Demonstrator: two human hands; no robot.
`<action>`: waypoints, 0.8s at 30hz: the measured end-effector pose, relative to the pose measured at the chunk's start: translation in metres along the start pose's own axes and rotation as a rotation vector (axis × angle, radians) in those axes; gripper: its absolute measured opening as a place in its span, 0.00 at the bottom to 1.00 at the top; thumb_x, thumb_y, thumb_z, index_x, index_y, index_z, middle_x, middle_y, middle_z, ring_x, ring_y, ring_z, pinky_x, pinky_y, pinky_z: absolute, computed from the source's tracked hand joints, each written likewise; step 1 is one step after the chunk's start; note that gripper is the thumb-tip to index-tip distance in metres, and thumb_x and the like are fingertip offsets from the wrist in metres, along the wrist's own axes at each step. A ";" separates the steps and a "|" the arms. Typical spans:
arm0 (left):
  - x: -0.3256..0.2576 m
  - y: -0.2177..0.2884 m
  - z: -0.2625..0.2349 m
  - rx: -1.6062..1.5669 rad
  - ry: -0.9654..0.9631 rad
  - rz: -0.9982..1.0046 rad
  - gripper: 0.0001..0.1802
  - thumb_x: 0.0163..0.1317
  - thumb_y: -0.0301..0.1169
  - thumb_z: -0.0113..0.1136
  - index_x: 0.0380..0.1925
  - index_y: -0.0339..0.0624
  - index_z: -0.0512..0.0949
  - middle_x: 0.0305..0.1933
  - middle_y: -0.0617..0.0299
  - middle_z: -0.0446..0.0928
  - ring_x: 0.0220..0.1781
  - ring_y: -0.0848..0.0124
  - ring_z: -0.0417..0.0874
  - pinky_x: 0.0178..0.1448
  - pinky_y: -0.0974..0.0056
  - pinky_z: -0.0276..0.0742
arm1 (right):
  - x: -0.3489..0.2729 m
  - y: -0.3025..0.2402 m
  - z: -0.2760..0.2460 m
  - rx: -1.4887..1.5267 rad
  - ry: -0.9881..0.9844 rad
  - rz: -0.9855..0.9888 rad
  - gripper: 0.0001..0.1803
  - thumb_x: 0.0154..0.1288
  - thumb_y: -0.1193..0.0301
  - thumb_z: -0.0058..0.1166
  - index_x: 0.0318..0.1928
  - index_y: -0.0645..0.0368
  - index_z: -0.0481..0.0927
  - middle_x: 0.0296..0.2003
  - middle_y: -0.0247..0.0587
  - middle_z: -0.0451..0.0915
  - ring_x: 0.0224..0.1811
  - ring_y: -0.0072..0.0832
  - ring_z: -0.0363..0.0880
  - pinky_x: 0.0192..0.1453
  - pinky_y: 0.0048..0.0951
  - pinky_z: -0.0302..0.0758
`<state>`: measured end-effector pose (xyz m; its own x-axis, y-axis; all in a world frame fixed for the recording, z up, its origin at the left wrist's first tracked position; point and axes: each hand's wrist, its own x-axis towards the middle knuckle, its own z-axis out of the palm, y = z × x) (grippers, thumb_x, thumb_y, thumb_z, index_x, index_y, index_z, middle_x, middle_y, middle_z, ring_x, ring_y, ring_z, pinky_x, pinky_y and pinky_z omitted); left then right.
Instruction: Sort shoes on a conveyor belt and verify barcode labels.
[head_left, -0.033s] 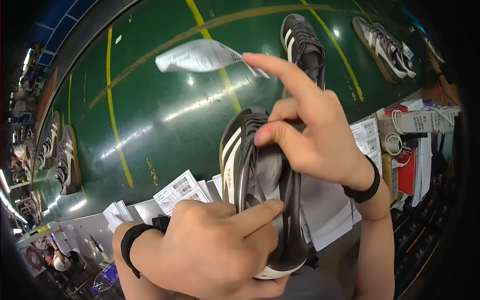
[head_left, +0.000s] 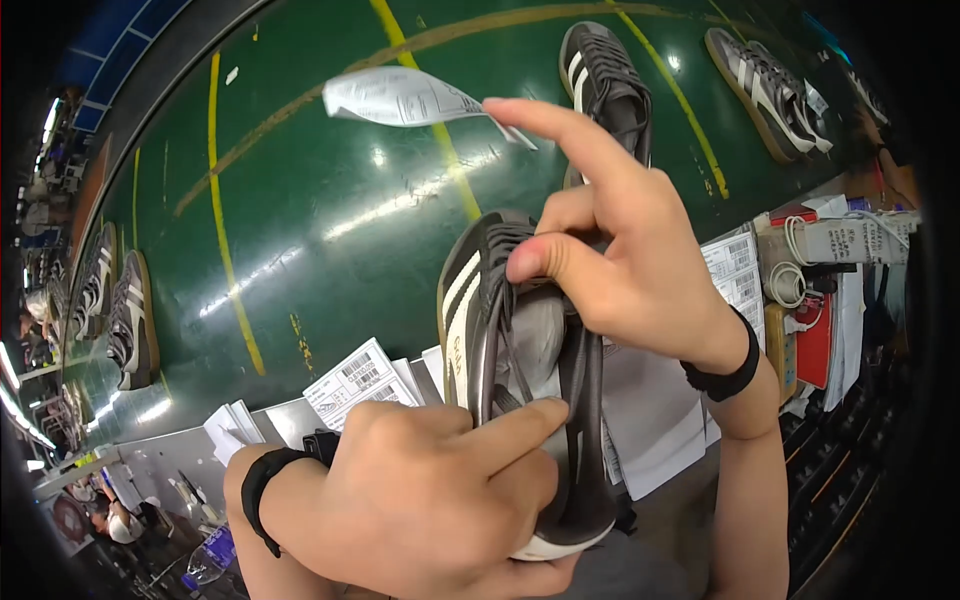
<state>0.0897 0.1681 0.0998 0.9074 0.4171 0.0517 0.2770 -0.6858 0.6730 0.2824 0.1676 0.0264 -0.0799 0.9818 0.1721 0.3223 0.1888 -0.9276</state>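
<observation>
A dark grey sneaker (head_left: 462, 325) with white side stripes is held before me, toe pointing away, its opening facing up. My left hand (head_left: 425, 490) is closed round the sneaker's near left side, the index finger lying over the opening. My right hand (head_left: 635, 255) grips the tongue and laces with its thumb and curled fingers. Its index finger stretches out to the left, and a curled white paper label (head_left: 405, 98) with dark print clings to that fingertip, hanging in the air above the green table. The curled fingers of the right hand are partly hidden behind the thumb.
A matching sneaker (head_left: 607, 80) stands farther off on the green tabletop (head_left: 330, 200). More sneakers sit at far right (head_left: 765, 95) and at left (head_left: 133, 320). Printed label sheets (head_left: 358, 385) lie along the near edge. Cables (head_left: 788, 285) and papers crowd the right side.
The paper label has shifted slightly up and to the right at its free end, with the right index finger rising a little. Both hands keep their hold on the sneaker.
</observation>
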 end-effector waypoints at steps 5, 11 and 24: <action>0.000 -0.009 0.010 -0.095 0.151 0.020 0.21 0.31 0.40 0.75 0.12 0.42 0.71 0.37 0.52 0.85 0.14 0.70 0.75 0.17 0.69 0.68 | 0.006 0.006 0.002 0.236 -0.001 0.220 0.36 0.58 0.82 0.58 0.68 0.62 0.64 0.16 0.27 0.75 0.20 0.08 0.65 0.27 0.14 0.60; -0.017 -0.035 0.023 0.015 0.159 0.187 0.18 0.32 0.38 0.73 0.14 0.41 0.73 0.38 0.51 0.85 0.17 0.67 0.79 0.21 0.68 0.74 | 0.008 0.011 0.007 0.307 0.056 0.270 0.35 0.60 0.79 0.62 0.67 0.65 0.64 0.15 0.25 0.72 0.17 0.07 0.60 0.22 0.16 0.52; 0.042 -0.061 0.034 0.404 0.188 -0.044 0.22 0.42 0.37 0.73 0.34 0.36 0.76 0.64 0.39 0.69 0.24 0.61 0.81 0.26 0.60 0.77 | -0.043 -0.035 -0.055 -0.009 0.318 -0.070 0.40 0.73 0.42 0.38 0.60 0.71 0.73 0.58 0.54 0.75 0.62 0.38 0.71 0.67 0.43 0.65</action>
<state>0.1215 0.2073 0.0356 0.8293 0.5263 0.1879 0.4488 -0.8275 0.3373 0.3261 0.1203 0.0696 0.1957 0.9228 0.3319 0.3345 0.2554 -0.9071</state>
